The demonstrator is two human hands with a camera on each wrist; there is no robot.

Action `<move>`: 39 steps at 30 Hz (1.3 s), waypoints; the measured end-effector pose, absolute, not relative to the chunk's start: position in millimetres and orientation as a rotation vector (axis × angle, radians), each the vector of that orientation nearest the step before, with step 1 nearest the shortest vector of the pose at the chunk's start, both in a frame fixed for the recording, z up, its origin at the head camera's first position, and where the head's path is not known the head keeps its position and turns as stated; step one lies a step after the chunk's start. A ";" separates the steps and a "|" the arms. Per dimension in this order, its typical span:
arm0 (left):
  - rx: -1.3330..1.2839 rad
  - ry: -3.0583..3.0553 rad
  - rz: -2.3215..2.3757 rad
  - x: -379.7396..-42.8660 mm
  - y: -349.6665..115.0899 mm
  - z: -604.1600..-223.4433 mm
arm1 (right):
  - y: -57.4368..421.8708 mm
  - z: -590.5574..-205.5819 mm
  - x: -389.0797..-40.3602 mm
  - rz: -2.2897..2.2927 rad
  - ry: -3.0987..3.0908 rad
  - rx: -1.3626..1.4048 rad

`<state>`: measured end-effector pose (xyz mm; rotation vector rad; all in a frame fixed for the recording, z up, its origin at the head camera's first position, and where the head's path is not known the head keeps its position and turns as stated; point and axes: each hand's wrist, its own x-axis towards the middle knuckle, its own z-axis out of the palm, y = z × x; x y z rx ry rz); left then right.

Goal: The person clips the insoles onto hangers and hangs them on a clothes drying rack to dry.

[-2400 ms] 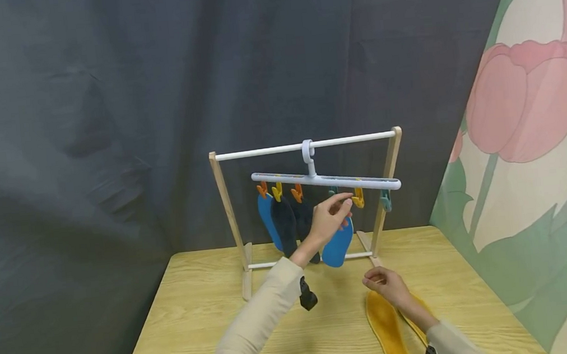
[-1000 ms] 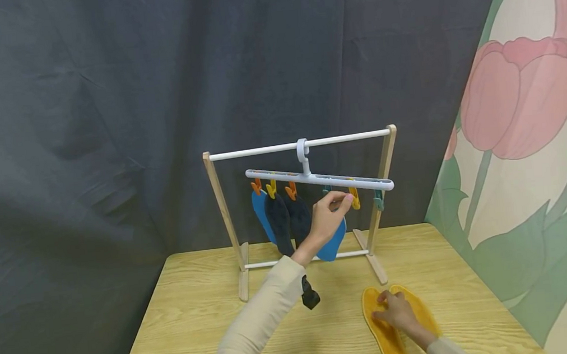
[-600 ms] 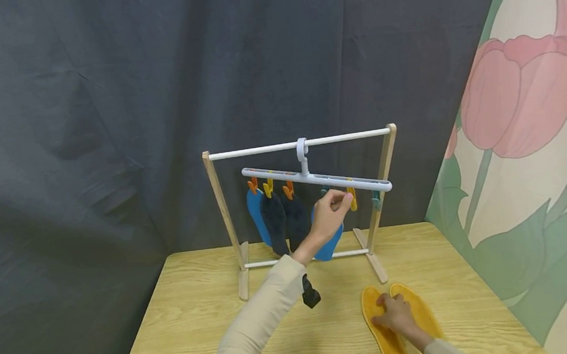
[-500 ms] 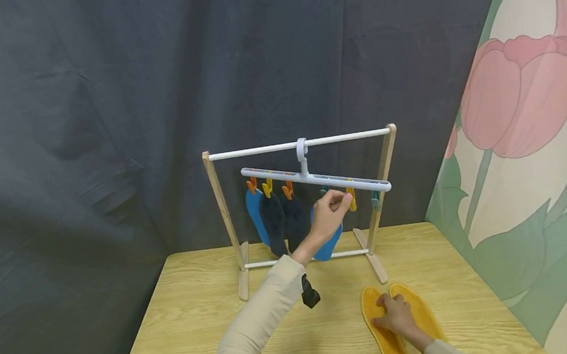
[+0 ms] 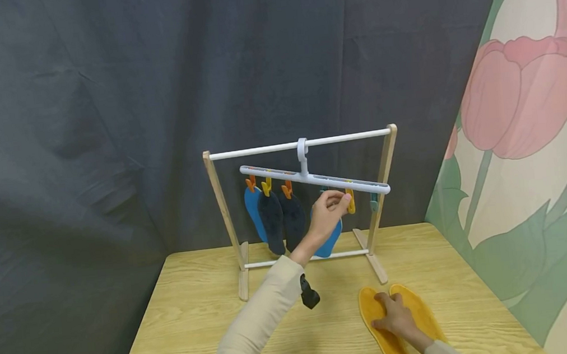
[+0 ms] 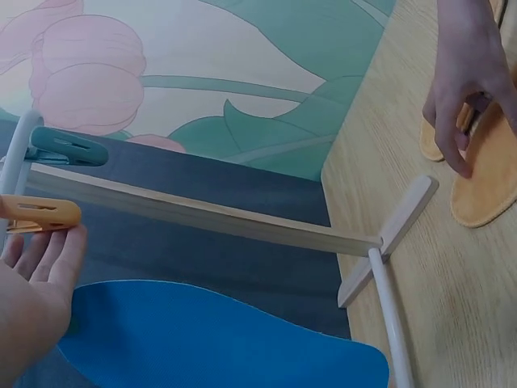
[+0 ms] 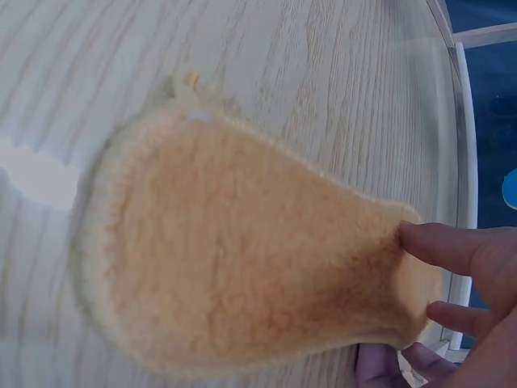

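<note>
My left hand [image 5: 325,217] pinches the yellow clothespin [image 5: 351,202] that hangs from the pale hanger [image 5: 273,173]; in the left wrist view its fingers lie along the clothespin's underside. Close behind that hand hangs a blue insole [image 6: 218,335], its top hidden in the head view. Down on the table, my right hand [image 5: 398,319] grips one fuzzy yellow insole [image 7: 242,250], with thumb and fingers at its edges near one end. A second yellow insole [image 5: 418,307] lies beside it, partly under the hand. Nothing hangs from the teal clothespin [image 5: 374,203] at the hanger's right end.
The hanger hooks over a white rod on a wooden rack [image 5: 220,205]. Two dark insoles [image 5: 270,223] and another blue insole [image 5: 254,207] hang from clothespins on its left half. A dark curtain [image 5: 107,130] stands behind the wooden table [image 5: 185,320], a flowered wall [image 5: 516,179] at right.
My right hand has come down onto the yellow insole, which has shifted slightly left. My left hand has taken hold of the yellow clothespin, and the hanger's right end has dipped a little.
</note>
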<state>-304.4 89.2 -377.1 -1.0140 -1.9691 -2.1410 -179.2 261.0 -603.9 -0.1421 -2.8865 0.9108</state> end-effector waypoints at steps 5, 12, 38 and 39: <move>-0.994 -1.944 -2.227 -314.5 93.0 -386.5 | 260.1 -601.3 -177.8 0.988 -2.896 -0.152; -1.056 -1.978 -2.224 -316.8 89.7 -384.3 | 260.6 -605.2 -181.5 1.030 -2.926 -0.224; -1.163 -2.149 -2.149 -306.9 75.1 -366.8 | 261.7 -602.1 -181.9 1.139 -2.947 -0.235; -1.163 -2.153 -2.148 -307.0 74.7 -366.7 | 261.4 -601.4 -181.7 1.139 -2.947 -0.231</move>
